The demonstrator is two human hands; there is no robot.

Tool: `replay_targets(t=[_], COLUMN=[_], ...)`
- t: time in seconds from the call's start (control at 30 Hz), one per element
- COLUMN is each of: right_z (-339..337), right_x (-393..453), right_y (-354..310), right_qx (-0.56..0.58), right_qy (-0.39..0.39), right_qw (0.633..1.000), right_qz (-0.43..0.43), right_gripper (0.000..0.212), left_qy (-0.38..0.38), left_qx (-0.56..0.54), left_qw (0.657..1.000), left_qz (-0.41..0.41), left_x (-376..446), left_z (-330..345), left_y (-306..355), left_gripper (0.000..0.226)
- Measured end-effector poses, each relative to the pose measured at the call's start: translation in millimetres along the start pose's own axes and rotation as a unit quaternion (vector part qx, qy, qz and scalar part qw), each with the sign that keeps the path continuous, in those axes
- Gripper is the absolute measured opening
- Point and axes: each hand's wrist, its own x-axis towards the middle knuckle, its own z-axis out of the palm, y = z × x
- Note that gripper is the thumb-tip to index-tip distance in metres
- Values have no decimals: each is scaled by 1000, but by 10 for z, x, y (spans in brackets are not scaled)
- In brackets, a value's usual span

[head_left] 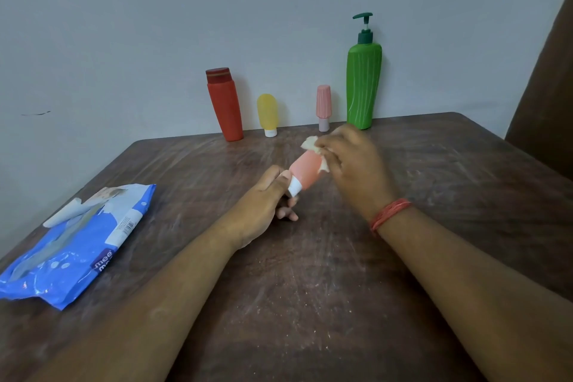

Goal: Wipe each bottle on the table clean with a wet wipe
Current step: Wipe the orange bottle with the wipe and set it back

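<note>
Bottle [305, 171], salmon-pink, sits mid-frame, tilted above the table [310, 288]. Turn it with your left hand [263, 198], which pinches the white cap, so the wipe [310, 143] covers every side. Your right hand [350, 161] curls around the wipe at the bottle's far end, wrist bent down.

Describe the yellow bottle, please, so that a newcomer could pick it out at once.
Along the wall, at the table's far edge, four bottles stand in a row. The yellow bottle is second from the left, between the red bottle and the pink ribbed bottle. It alone is yellow, squat and round-topped, resting on a white cap.
</note>
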Motion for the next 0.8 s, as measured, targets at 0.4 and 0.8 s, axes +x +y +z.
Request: replay_targets(t=[0.4, 0.8], right_z=[108, 175], right_x=[-63, -177], right_y=[-157, -345], right_qx=[0, 32], right_qy=[-71, -52], right_qw=[995, 995], right_qz=[-74, -73], right_gripper=[24, 21], left_qy=[35, 24], left_qx=[-44, -238], left_qw=[998, 970], left_qz=[-11, -41], left_x=[0, 41], left_z=[16, -81], left_y=[18, 50], left_gripper=[32, 36])
